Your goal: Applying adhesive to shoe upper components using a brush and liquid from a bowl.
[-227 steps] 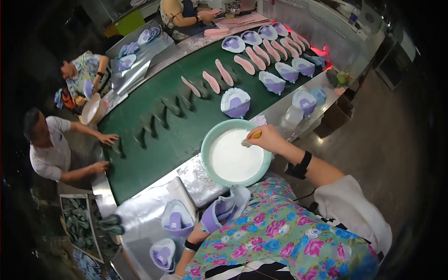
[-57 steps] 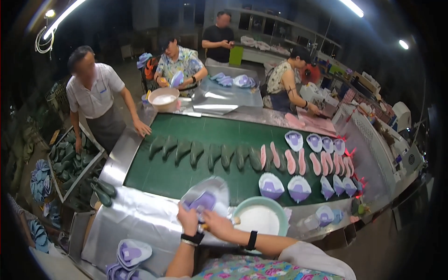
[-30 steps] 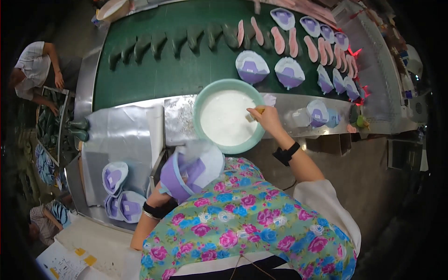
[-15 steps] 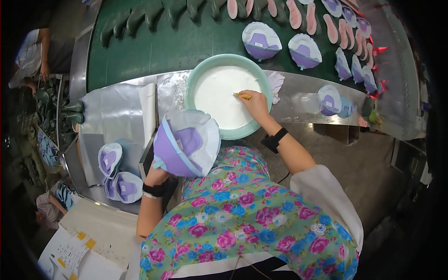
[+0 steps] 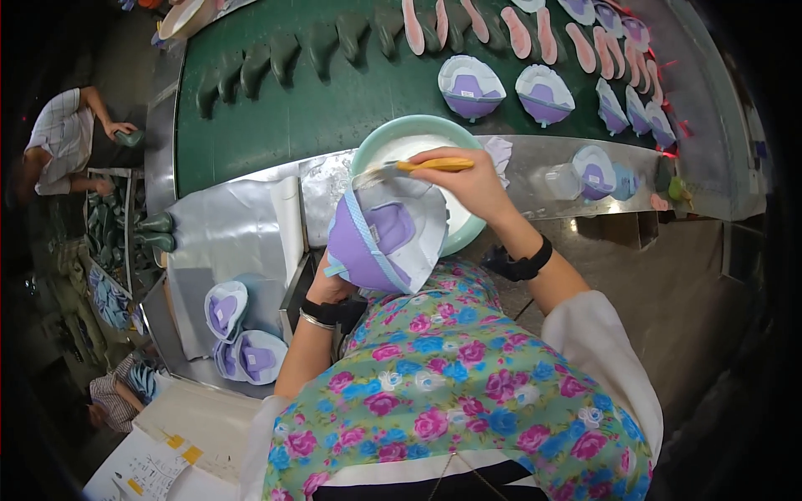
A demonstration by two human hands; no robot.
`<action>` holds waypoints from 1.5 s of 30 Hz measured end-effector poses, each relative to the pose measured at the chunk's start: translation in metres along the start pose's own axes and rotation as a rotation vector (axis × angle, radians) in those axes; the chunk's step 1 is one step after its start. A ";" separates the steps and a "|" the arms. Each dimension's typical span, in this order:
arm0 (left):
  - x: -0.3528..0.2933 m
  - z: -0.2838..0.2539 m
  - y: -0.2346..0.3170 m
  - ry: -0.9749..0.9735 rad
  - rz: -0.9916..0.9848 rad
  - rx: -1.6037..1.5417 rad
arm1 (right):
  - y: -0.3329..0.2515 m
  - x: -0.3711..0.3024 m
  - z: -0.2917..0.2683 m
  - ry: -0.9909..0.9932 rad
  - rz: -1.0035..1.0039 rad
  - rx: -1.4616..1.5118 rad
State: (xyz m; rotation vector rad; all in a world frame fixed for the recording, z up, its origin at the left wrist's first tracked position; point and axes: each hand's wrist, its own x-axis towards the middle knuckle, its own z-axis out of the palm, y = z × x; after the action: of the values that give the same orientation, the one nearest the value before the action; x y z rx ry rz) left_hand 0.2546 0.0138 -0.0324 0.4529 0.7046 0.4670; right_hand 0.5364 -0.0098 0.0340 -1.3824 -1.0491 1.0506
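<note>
My left hand grips a purple shoe upper from below, with its light-blue trim and pale inner lining facing up. Its fingers are partly hidden under the upper. My right hand is closed round the yellow handle of a brush. The bristles are at the upper's far edge; whether they touch it I cannot tell. Behind both stands a mint-green basin of white liquid, partly covered by the upper and my right hand.
Dark green shoe lasts, pink insoles and more purple uppers lie on the green belt. Several uppers sit on the metal table at left. A clear cup stands at right. A co-worker holds a dark last far left.
My right hand has lifted the brush out of the white liquid and brought it over the upper's far edge. The upper in my left hand now overlaps the basin's near side.
</note>
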 end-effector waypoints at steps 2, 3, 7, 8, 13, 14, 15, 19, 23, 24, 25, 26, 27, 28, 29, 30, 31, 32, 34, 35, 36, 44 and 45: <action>0.004 -0.003 0.004 -0.021 0.056 0.023 | 0.011 -0.007 -0.011 0.098 0.031 -0.021; 0.007 -0.006 0.005 -0.027 0.056 0.026 | 0.011 -0.013 -0.015 0.156 0.074 -0.119; 0.027 -0.004 0.014 0.044 0.222 0.161 | 0.020 -0.032 -0.003 0.333 0.106 -0.275; 0.032 0.000 0.016 0.076 0.329 0.180 | 0.021 -0.037 0.002 0.359 0.138 -0.286; 0.044 -0.013 0.021 0.048 0.494 0.132 | -0.007 -0.049 0.022 0.226 0.310 -0.004; 0.045 -0.010 0.023 0.050 0.490 0.130 | -0.018 -0.052 0.022 0.226 0.315 -0.005; 0.043 0.004 0.032 0.102 0.487 0.214 | -0.031 -0.055 0.022 0.220 0.280 0.017; 0.044 0.007 0.035 0.130 0.489 0.174 | -0.039 -0.059 0.020 0.104 0.168 -0.050; 0.040 0.017 0.034 0.202 0.422 0.160 | -0.009 -0.037 0.000 0.200 0.168 -0.117; 0.041 0.018 0.034 0.197 0.432 0.172 | -0.004 -0.029 -0.006 0.193 0.172 -0.112; 0.041 0.020 0.032 0.191 0.441 0.185 | 0.002 -0.022 -0.012 0.244 0.080 -0.142; 0.039 0.022 0.031 0.199 0.440 0.186 | 0.005 -0.020 -0.015 0.295 -0.012 -0.172; 0.037 0.023 0.031 0.221 0.448 0.164 | -0.006 -0.018 -0.015 0.270 0.006 -0.179; 0.035 0.023 0.031 0.242 0.456 0.143 | -0.014 -0.021 -0.013 0.257 0.006 -0.172; 0.034 0.022 0.030 0.255 0.461 0.143 | -0.021 -0.026 -0.009 0.195 -0.004 -0.121; 0.034 0.020 0.030 0.245 0.456 0.122 | -0.030 -0.032 -0.007 0.135 -0.016 -0.072; 0.034 0.019 0.031 0.234 0.451 0.103 | -0.044 -0.040 -0.003 0.030 -0.013 -0.091; 0.033 0.017 0.031 0.242 0.455 0.103 | -0.045 -0.045 0.005 -0.029 -0.039 -0.041; 0.031 0.013 0.030 0.241 0.417 0.034 | -0.043 -0.051 0.012 -0.111 -0.036 -0.066; 0.031 0.002 0.024 0.242 0.422 0.033 | -0.038 -0.049 0.010 -0.115 -0.039 -0.067; 0.028 -0.017 0.016 0.157 0.441 -0.084 | -0.032 -0.045 0.006 -0.098 0.018 -0.096; 0.025 -0.032 0.032 0.250 0.174 -0.219 | -0.061 -0.010 -0.008 0.031 -0.086 -0.138; 0.024 -0.029 0.034 0.258 0.122 -0.184 | -0.065 -0.004 -0.005 -0.065 -0.119 -0.153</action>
State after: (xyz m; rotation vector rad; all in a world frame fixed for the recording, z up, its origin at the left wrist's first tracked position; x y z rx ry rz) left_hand 0.2422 0.0613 -0.0453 0.2646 0.8760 0.7071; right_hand 0.5375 -0.0108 0.0997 -1.3965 -1.2661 0.9484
